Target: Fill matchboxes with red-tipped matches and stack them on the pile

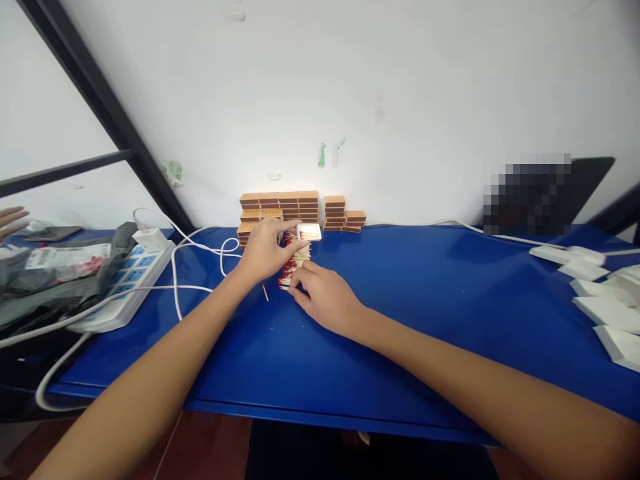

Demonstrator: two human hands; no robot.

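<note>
My left hand (265,250) is closed on the edge of a small white matchbox tray (311,229), which is tilted and has some red-tipped matches in it. Below the tray, a heap of loose matches (300,257) lies on the blue table, mostly with red heads to the left. My right hand (327,293) is at the near end of this heap, thumb and fingers curled together on matches there; the exact number between the fingertips is hidden. One single match (265,293) lies apart, to the left of the heap.
Stacked matchboxes (300,205) stand against the wall, with shorter stacks (335,213) beside them. A power strip (125,287), white cables and grey plastic packages (65,267) occupy the left. White trays (607,313) lie at far right, near a dark panel (565,197). Another person's hand (11,220) shows at the left edge.
</note>
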